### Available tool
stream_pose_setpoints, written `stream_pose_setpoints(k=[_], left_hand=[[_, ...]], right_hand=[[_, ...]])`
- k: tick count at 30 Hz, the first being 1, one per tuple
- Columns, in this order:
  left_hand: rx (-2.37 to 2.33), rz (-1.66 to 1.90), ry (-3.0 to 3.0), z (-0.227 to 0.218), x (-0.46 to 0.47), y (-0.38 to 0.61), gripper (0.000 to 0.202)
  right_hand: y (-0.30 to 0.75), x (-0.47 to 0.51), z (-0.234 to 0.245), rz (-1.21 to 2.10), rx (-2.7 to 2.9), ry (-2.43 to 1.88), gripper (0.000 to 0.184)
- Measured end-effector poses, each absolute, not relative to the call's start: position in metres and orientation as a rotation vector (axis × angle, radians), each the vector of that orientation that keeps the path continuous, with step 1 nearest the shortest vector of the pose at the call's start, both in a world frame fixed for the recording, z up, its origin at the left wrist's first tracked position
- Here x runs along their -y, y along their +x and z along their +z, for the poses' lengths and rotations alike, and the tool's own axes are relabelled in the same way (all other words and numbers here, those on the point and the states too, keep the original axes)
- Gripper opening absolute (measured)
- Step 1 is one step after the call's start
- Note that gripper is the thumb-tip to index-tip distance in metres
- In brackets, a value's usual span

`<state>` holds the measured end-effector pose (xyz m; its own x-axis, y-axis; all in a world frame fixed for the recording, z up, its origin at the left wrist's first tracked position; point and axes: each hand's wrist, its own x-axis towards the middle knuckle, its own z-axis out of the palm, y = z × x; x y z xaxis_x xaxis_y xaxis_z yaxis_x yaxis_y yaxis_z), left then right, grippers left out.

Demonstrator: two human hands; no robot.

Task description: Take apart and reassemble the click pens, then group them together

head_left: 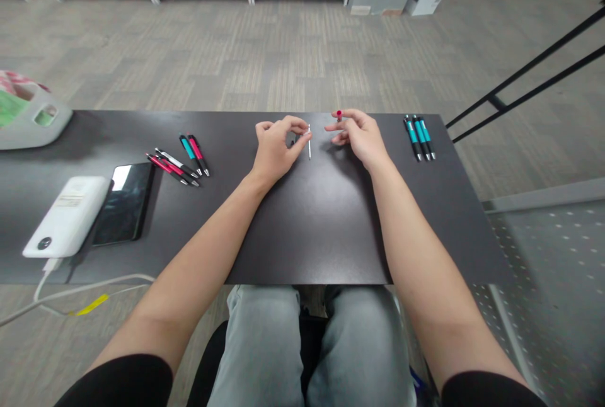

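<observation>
My left hand (276, 142) rests on the black table (302, 230) with its fingers pinched round a thin white pen refill (309, 141), which stands nearly upright. A small dark pen part lies under that hand's fingers. My right hand (357, 136) sits a little to the right, fingers curled round a red pen piece (339, 115) whose tip shows above them. The two hands are apart, with the refill between them.
Three teal pens (419, 136) lie side by side at the right. Several red, white and teal pens (182, 160) lie at the left. A black phone (125, 201) and a white power bank (69, 215) with cable lie at the far left, beside a grey basket (33, 120).
</observation>
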<state>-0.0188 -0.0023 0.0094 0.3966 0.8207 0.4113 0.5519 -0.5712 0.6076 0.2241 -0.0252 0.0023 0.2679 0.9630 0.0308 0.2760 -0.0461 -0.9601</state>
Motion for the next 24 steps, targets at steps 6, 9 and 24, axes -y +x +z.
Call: stream_pose_setpoints(k=[6, 9, 24], left_hand=[[-1.221, 1.100, 2.266, 0.013, -0.002, -0.024, 0.017], [-1.245, 1.162, 2.274, 0.015, -0.002, -0.025, 0.025], [-1.317, 1.169, 2.218, 0.017, -0.003, -0.026, 0.015]], right_hand=[[0.217, 0.035, 0.001, 0.626, 1.543, -1.587, 0.038], [0.214, 0.040, 0.007, 0.449, 1.725, -1.603, 0.022], [0.209, 0.040, 0.008, 0.453, 1.887, -1.536, 0.012]])
